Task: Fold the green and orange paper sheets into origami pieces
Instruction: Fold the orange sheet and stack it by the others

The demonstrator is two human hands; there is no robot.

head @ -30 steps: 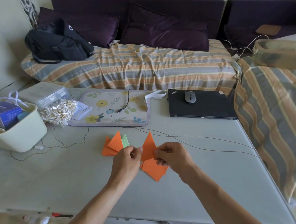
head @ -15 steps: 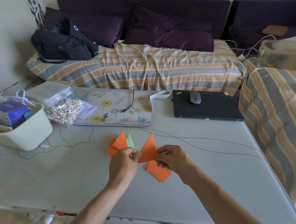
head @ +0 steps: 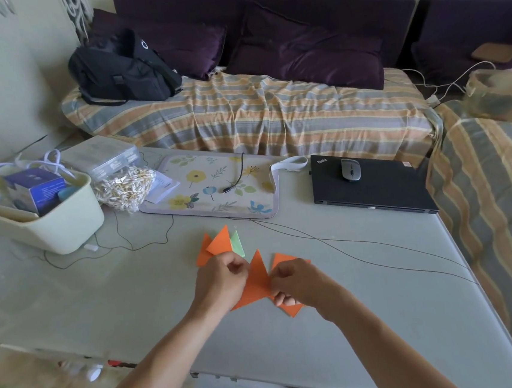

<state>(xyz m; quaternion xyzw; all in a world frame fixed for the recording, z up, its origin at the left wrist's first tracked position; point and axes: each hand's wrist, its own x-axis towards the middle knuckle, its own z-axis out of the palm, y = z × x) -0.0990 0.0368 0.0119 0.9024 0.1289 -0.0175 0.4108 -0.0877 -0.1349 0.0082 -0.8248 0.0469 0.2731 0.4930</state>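
Both hands hold one folded orange paper piece point(head: 258, 279) just above the grey table point(head: 133, 299). My left hand point(head: 220, 280) pinches its left edge and my right hand point(head: 301, 283) pinches its right side. Under my right hand lies another orange sheet point(head: 290, 308), partly hidden. Behind my left hand rest folded orange triangles point(head: 217, 244) with a green piece point(head: 237, 244) tucked beside them.
A cream basket point(head: 61, 228) with a blue box stands at the left. A bag of cotton swabs point(head: 126, 187), a floral pad point(head: 213, 188) and a closed black laptop point(head: 379, 188) with a mouse point(head: 351, 169) lie behind. Thin cables point(head: 363, 247) cross the table. The table's right edge meets a striped sofa.
The held orange piece has dropped lower and tilted, with its point leaning between my hands. My right hand has shifted over the flat orange sheet. The folded pile has not moved.
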